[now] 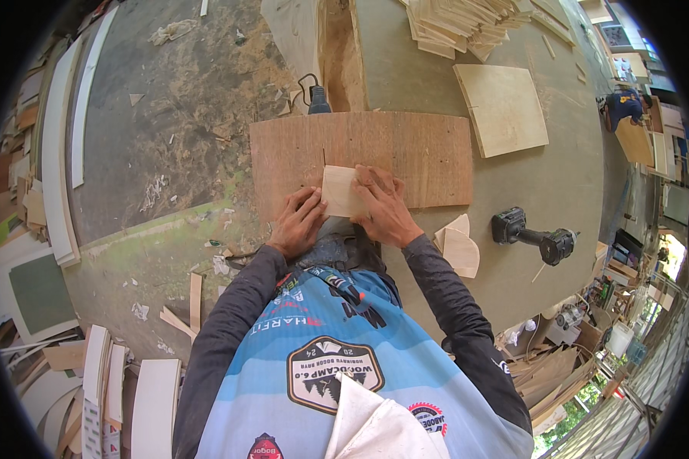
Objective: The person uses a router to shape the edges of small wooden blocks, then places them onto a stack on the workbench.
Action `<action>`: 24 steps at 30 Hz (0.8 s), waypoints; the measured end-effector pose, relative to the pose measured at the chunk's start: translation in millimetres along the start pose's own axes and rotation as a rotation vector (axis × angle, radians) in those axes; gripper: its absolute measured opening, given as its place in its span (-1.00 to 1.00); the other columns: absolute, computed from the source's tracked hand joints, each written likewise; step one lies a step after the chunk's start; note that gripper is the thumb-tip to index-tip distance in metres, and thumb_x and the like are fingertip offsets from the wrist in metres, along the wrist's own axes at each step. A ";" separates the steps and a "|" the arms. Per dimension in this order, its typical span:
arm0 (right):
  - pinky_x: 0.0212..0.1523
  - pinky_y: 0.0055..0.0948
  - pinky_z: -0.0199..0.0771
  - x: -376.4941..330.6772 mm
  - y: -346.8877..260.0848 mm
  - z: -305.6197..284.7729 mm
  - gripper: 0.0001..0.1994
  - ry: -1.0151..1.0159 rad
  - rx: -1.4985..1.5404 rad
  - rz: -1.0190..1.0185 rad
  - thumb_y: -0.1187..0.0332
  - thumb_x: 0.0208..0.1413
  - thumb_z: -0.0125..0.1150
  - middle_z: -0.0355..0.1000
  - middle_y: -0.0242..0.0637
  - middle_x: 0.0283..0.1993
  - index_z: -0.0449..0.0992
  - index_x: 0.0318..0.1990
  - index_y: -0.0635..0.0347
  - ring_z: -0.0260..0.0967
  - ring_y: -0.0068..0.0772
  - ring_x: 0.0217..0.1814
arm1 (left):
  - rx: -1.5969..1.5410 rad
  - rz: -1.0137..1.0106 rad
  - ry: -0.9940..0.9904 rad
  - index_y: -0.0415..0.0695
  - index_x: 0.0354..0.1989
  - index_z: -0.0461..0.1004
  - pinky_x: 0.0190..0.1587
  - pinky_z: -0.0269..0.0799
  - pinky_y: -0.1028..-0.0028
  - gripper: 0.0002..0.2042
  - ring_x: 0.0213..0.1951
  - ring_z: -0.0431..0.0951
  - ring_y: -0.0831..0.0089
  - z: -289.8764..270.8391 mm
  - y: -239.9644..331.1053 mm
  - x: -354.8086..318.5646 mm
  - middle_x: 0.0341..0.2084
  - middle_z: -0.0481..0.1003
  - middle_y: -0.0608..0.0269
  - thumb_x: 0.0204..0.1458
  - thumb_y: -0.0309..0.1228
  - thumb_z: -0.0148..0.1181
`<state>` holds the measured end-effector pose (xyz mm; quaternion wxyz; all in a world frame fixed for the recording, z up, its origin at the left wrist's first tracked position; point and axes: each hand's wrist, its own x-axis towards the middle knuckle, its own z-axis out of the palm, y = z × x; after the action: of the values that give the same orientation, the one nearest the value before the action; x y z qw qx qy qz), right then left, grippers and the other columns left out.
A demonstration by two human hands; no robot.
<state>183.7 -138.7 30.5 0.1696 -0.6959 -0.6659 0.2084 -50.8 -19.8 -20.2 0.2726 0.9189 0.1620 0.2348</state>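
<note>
Biggest thing under the hands is the grey tabletop [543,191], and lying flat on it is a brown plywood sheet [421,153] that runs out to both sides of the grip and away from the person. That sheet looks stiff and fairly heavy, rough-faced, so it shouldn't skate around much.

On top of it, right at the near edge, sits the small pale wood piece [338,191]. The left hand [297,222] has its fingers pressed on the piece's left edge, the right hand [386,210] is spread flat over its right side, so both grips are closed down on it, pressing rather than pinching, I think; the underside is hidden.

That little piece looks light, thin and rigid, probably slippery on the sheet, so hold it by the side edges. A black power drill [532,236] lies well off to the right of the right hand.
</note>
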 end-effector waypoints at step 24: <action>0.41 0.18 -0.07 -4.7 4.6 12.3 -0.20 0.031 -0.023 -0.018 0.16 -0.11 0.54 0.11 -0.03 0.56 0.37 0.33 0.19 -0.07 0.10 0.62 | -0.042 0.002 0.025 -0.27 0.07 0.55 0.26 0.41 0.10 -0.64 0.26 0.44 -0.02 -0.6 -3.0 -1.6 0.19 0.50 -0.02 0.09 -0.50 0.37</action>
<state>181.2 -144.2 18.0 0.1740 -0.6949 -0.6718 0.1884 -52.9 -17.8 -22.1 0.2898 0.9101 0.1596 0.2496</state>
